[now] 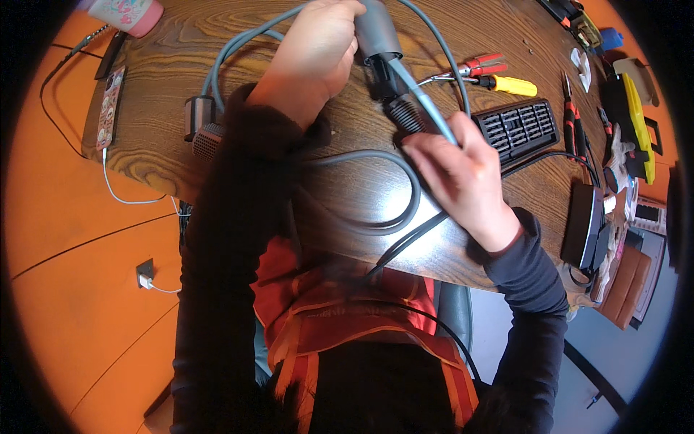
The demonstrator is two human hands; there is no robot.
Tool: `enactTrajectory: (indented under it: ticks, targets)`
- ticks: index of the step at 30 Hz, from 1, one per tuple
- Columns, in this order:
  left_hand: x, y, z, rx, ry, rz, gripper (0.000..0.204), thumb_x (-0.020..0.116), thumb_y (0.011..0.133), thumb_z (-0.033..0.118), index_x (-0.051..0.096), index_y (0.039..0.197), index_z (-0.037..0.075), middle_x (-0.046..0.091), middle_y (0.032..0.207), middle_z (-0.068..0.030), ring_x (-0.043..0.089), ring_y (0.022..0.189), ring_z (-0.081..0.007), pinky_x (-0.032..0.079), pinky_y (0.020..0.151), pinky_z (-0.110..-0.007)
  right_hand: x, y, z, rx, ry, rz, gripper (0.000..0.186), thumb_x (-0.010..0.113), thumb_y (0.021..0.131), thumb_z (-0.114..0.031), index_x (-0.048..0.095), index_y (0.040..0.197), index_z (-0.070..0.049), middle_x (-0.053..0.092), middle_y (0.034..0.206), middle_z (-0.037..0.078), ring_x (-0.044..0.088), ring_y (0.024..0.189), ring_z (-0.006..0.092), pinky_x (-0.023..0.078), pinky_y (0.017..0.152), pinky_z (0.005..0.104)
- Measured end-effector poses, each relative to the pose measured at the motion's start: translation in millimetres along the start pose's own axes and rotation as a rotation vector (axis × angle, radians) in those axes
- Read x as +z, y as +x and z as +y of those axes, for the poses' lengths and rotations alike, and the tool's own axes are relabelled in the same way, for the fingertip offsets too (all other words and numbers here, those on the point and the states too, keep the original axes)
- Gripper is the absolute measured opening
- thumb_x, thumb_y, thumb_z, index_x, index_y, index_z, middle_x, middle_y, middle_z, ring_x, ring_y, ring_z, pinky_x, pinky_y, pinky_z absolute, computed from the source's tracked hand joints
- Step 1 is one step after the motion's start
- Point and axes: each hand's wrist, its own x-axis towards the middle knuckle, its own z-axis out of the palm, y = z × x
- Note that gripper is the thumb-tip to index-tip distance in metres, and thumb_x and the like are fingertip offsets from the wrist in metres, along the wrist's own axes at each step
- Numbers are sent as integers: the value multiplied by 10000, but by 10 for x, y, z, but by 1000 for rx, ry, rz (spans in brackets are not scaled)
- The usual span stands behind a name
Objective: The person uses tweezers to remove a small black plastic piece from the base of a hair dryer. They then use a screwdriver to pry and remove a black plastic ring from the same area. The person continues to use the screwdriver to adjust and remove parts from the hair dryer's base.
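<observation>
Grey appliance body [376,29] sat gripped in left hand [318,47] above the far worktop [166,79]; right hand [463,181] fingers pinched the grey cable [426,105] at the black collar [394,94]. Judgement: steady body, pull cable straight, avoid kinking.

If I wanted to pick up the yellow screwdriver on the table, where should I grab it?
Probably by its thick yellow handle. The screwdriver lies flat on the wooden table, handle pointing right, thin metal shaft pointing left toward the red-handled pliers. Come down from above and pinch the handle across its width; there is bare table on both sides of it.
</observation>
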Motion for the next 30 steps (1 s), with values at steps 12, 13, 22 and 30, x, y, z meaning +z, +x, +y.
enactTrajectory:
  ticks: [12, 13, 22, 30]
  targets:
    - [-207, 58, -160, 99, 140, -193, 58, 550, 811, 34, 555, 868, 24, 520, 763, 0, 461, 661, -67, 362, 562, -211, 57, 23, 32, -1, 66, -76, 177, 696, 744, -113, 702, 920, -132, 430, 700, 51, 514, 598, 199, 439, 508, 316]
    - [-203, 74, -151, 87, 149, -211, 97, 557, 814, 39, 546, 908, 17, 529, 803, 1, 467, 685, -64, 376, 578, -206, 61, 30, 35, -4, 75, -84, 168, 693, 747, -115, 700, 914, -129, 433, 703, 53, 518, 599, 201, 442, 511, 317]
    - [-108, 12, 16, 49, 349, 5, 193, 550, 849, 95, 585, 1003, -17, 579, 939, -90, 555, 905, -190, 462, 839, -326, 26, 55, -39, 36, -7, -173, 97, 679, 772, -92, 624, 851, -81, 440, 733, 83, 551, 618, 244, 459, 533, 334]
    - [109, -269, 295, 402, 1466, 102, 294, 582, 869, 231, 664, 933, -44, 651, 702, -97, 637, 642, -151, 499, 611, -255, 6, 34, -2, 14, 122, -24, 128, 670, 778, -81, 595, 881, -68, 479, 786, 88, 561, 695, 244, 469, 522, 323]
